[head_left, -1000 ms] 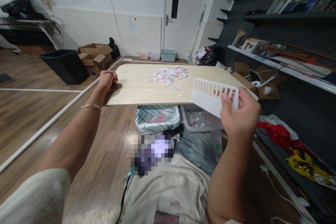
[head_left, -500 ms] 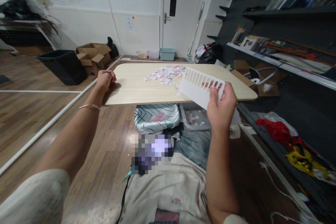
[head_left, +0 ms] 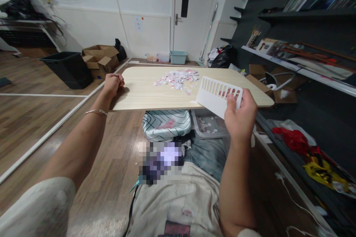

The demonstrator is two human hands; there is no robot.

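In my right hand point(head_left: 241, 113) is a flat white plastic scraper point(head_left: 213, 98) with a row of long slots along its upper part. My thumb lies on its face and the fingers show behind the slots. The scraper tilts over the near edge of the pale wooden table point(head_left: 141, 94). A few white bits point(head_left: 193, 102) lie by its left corner. Farther back spreads a loose pile of small white and pinkish pieces point(head_left: 178, 78). My left hand point(head_left: 113, 84) rests closed at the table's left edge; whether anything is inside it is hidden.
Under the near table edge sit a striped cloth-lined basket point(head_left: 167, 127) and a clear plastic bin point(head_left: 198, 124) with several white pieces. A black trash bin point(head_left: 66, 70) and cardboard box point(head_left: 100, 59) stand left. Dark shelves point(head_left: 306, 18) line the right side.
My right hand has moved the scraper slightly right and toward me, away from the pile. My left hand keeps its place at the table edge.
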